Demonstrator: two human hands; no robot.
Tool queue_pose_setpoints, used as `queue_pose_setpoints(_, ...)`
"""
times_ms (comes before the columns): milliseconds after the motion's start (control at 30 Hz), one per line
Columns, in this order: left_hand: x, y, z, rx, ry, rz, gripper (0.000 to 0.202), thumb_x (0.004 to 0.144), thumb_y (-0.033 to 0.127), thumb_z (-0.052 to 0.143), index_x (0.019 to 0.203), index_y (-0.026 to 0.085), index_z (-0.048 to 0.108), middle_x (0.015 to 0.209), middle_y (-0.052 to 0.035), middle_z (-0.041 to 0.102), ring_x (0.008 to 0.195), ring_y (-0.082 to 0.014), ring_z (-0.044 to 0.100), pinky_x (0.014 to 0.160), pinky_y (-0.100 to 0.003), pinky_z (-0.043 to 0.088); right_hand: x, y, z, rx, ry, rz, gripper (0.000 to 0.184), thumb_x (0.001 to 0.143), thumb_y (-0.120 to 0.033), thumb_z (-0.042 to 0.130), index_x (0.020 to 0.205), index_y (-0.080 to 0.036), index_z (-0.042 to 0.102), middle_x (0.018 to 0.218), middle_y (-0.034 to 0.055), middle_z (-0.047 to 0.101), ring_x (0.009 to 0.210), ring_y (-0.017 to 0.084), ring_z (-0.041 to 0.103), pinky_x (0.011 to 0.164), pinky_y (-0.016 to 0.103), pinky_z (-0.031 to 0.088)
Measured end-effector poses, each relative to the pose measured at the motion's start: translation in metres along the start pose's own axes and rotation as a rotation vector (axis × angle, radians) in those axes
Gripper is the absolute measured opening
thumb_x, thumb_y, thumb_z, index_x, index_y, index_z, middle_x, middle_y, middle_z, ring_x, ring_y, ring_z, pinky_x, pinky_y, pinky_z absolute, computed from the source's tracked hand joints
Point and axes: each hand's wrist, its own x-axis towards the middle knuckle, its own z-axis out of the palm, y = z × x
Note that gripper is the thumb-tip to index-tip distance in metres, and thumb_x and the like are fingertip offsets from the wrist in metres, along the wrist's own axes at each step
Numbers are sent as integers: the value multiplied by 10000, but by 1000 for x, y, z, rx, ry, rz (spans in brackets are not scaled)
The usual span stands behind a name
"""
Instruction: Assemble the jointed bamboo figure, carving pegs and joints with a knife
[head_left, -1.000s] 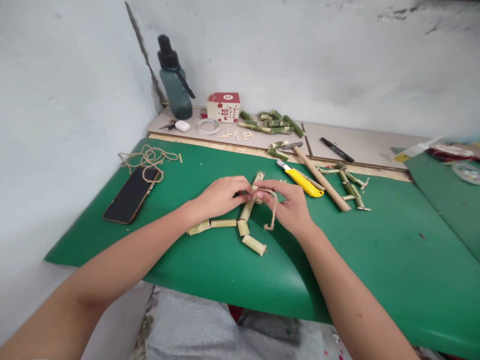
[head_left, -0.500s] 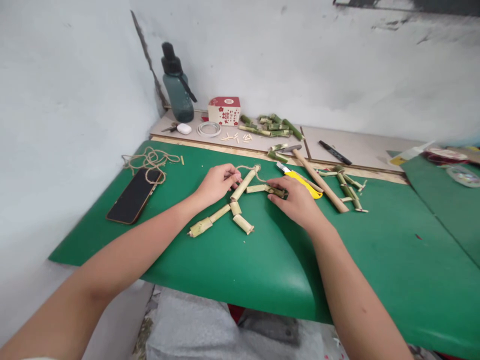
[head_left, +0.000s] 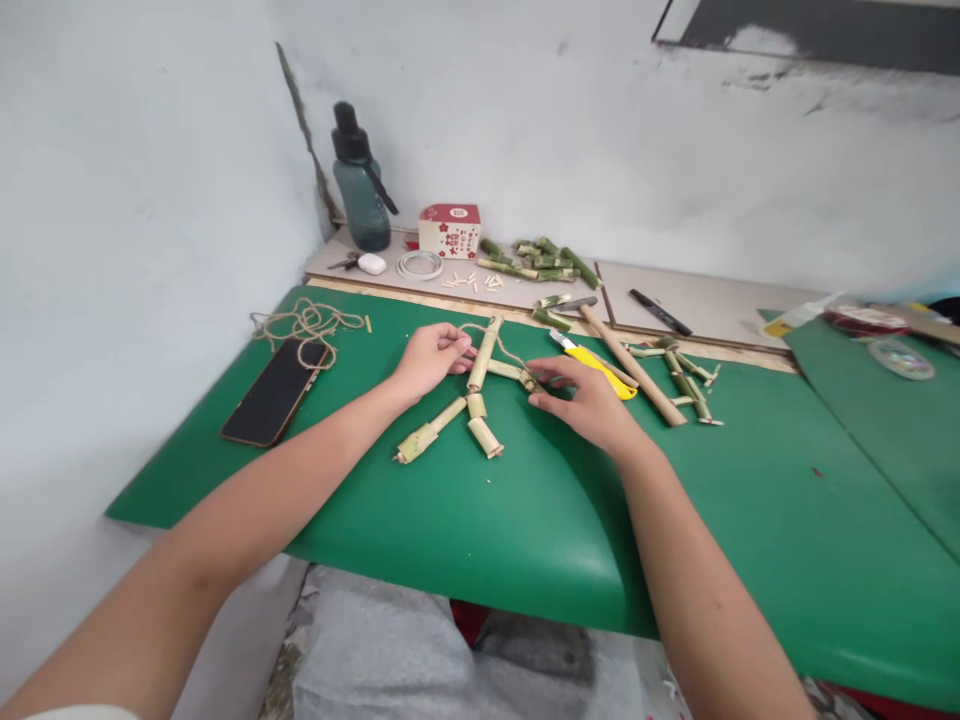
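Note:
A jointed figure of cut bamboo pieces lies on the green tabletop, its long body tube [head_left: 486,355] slanting between my hands. Twine [head_left: 510,352] comes out of the tube's top and runs to both sides. My left hand [head_left: 437,360] is closed, thumb against fingers, on the twine just left of the tube. At the right, my right hand [head_left: 576,395] curls its fingers round the end of the bamboo arm piece [head_left: 534,384], partly hiding it. Below the body, two bamboo legs [head_left: 424,437] spread apart on the table.
A yellow utility knife [head_left: 600,370] and a hammer [head_left: 634,365] lie right of my right hand, beside another bamboo figure [head_left: 686,382]. Left are a phone [head_left: 276,395] and loose twine [head_left: 307,325]. Behind stand a bottle [head_left: 362,195], a box [head_left: 450,232] and bamboo offcuts [head_left: 544,260].
The body tube has swung more upright in the picture, its top moving left. The right arm piece now slopes down toward my right hand, which has shifted slightly left. The view has turned slightly.

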Motion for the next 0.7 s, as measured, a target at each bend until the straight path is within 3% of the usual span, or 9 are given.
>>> queue_pose_setpoints(200,0,2,-2,-59,3,-11,83,961,135,728,919,104,663,808,-61,793,635,-92,744,618,-175,576,1,21,-13,107,326,23,291,949,-403,639,1122,-211,773,1129,96,814,1025,272,763,943,476,610)
queue_pose_setpoints(367,4,-2,0,-89,2,23,80,962,130,718,897,115,674,779,-56,788,654,-103,748,632,-186,570,2,29,6,-2,319,-12,333,970,-478,605,1087,-219,779,1071,97,824,975,276,767,916,470,615)
queue_pose_setpoints(500,6,-9,3,-117,24,65,81,945,133,733,881,124,685,774,-54,786,668,-114,742,682,-222,586,1,22,16,-79,311,-46,389,973,-525,589,1129,-222,776,1142,117,815,1054,306,751,994,522,583)
queue_pose_setpoints(700,-14,-11,1,-146,124,155,117,938,185,748,857,140,677,863,-64,803,762,-127,759,795,-265,608,-1,5,18,-136,273,-124,415,913,-564,627,1099,-225,779,1175,144,805,1159,359,723,1061,583,541)
